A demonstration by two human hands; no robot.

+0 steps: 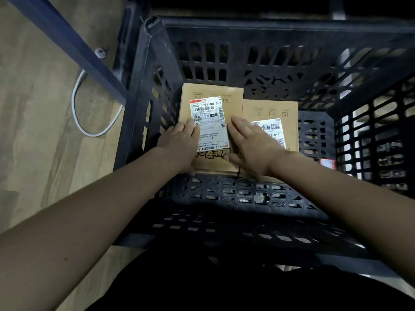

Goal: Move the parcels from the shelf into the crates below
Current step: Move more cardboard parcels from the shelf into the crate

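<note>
Two brown cardboard parcels lie side by side at the bottom of a black lattice crate [247, 198]. The left parcel [211, 90] carries a white shipping label and sits slightly higher than the right parcel [271, 108], which also has a white label. My left hand [182, 142] rests flat on the left parcel's left part, fingers straight. Flat over the seam between the two parcels lies my right hand [249, 144], its fingers on the left parcel's right edge. Both arms reach down into the crate from above.
The crate's tall perforated walls surround the parcels on all sides. A dark metal shelf post [74, 50] slants across the wooden floor at the left, with a white cable [76, 108] looping beside it. A small red-and-white item [327, 163] lies at the crate's right wall.
</note>
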